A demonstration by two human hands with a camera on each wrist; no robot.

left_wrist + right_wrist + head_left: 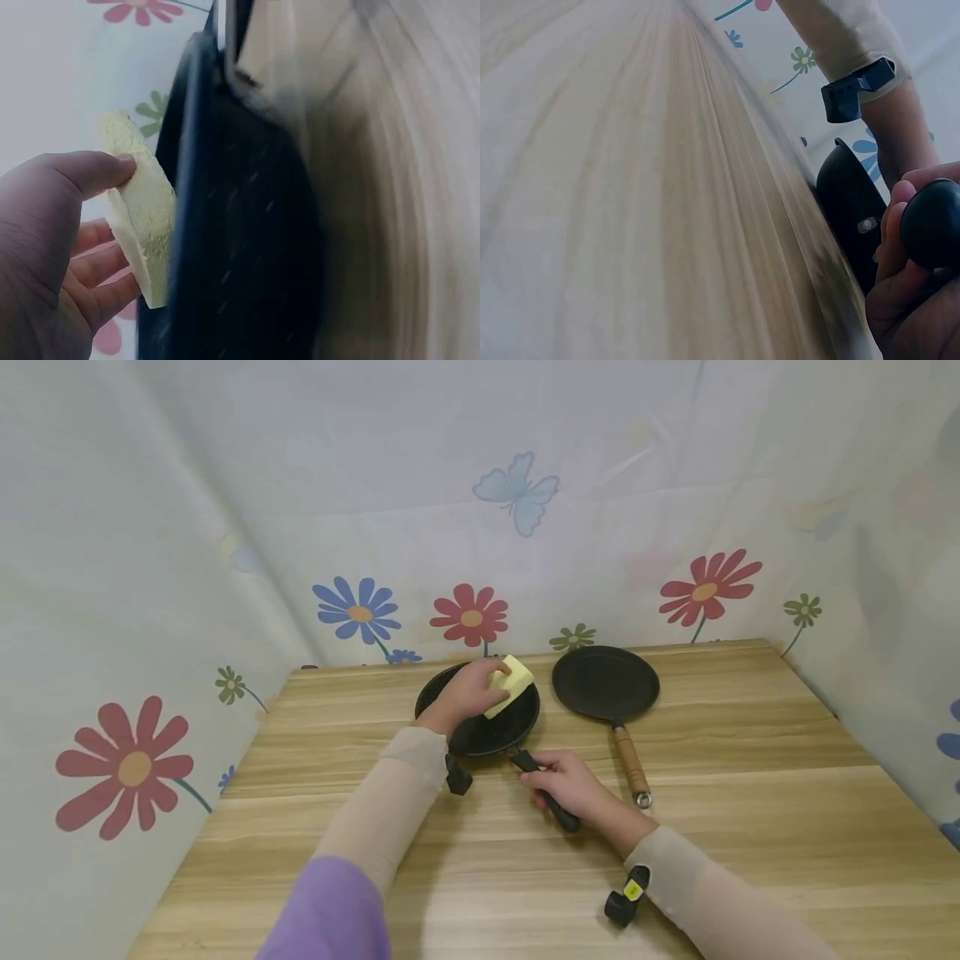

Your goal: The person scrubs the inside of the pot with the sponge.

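Note:
A black frying pan (487,739) stands on the wooden table, its black handle (558,810) slanting toward the near right. My right hand (566,781) grips that handle; in the right wrist view the fingers wrap round it behind the rounded handle end (934,221). Over the pan, my left hand (468,689) holds a pale yellow sponge (513,683) between thumb and fingers. The left wrist view has the sponge (142,202) at the pan's rim, its lower part partly hidden behind the pan wall (247,225). Whether it touches the pan's inside cannot be told.
To the right lies a flat black pan (606,683) with a wooden handle (632,764) pointing toward the near side. The table's (315,793) back edge meets a flower-printed cloth (585,552). Small black cameras (628,897) are strapped on both wrists.

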